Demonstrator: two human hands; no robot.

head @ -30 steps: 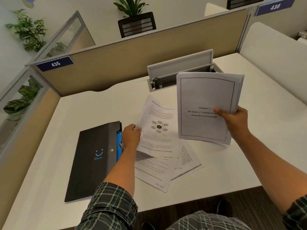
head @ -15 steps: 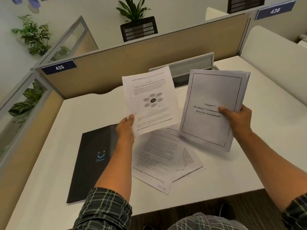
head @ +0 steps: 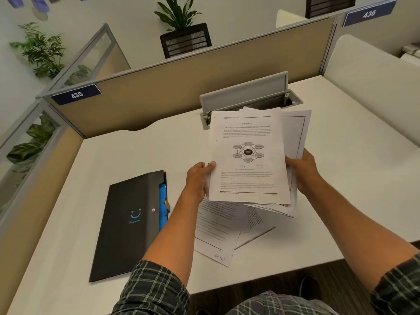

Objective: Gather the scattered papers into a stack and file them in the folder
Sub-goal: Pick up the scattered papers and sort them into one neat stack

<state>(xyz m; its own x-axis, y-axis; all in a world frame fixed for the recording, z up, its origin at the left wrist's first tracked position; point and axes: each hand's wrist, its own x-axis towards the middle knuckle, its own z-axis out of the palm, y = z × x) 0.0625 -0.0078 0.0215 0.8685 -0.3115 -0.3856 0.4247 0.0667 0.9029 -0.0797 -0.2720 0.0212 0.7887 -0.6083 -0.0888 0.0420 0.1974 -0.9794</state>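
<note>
A stack of white papers [head: 248,155] is held up above the desk, a sheet with a wheel diagram on top. My left hand [head: 200,179] pinches the stack's left edge, thumb on the front. My right hand [head: 303,170] grips its right edge, fingers hidden behind the sheets. Below the stack, loose printed papers [head: 218,228] lie overlapping on the white desk [head: 127,155]. A black folder [head: 127,223] with a blue smile mark and a blue inner edge lies flat to the left of my left forearm.
An open grey cable hatch [head: 245,96] stands at the back of the desk behind the stack. Beige partitions [head: 159,87] wall the desk at the back and left. A white divider [head: 372,87] bounds the right side.
My left hand lifted the diagram sheet off the desk and carried it right onto the front of the stack in my right hand. Both hands now hold the stack together.
</note>
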